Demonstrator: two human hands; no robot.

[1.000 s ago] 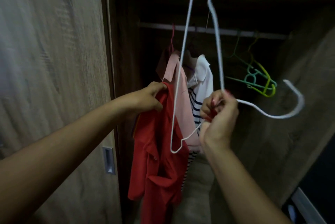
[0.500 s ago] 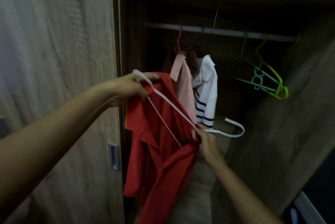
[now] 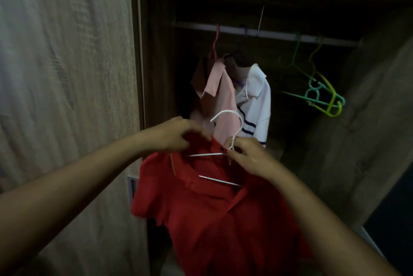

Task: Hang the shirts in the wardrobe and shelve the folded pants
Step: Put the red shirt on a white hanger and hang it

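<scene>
Mostly hidden: hanger [image 3: 225, 132] arms were inside red shirt [image 3: 214, 213]
left hand [image 3: 176, 134]: pinched collar
right hand [image 3: 248, 159]: gripped hanger neck
rail [image 3: 279, 35]: two shirts, spare hangers

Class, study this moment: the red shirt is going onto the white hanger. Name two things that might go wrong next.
1. The red shirt sits bunched on the white hanger; it may slide off when lifted.
2. The rail already carries two shirts; hooking beside them might knock them askew.
</scene>
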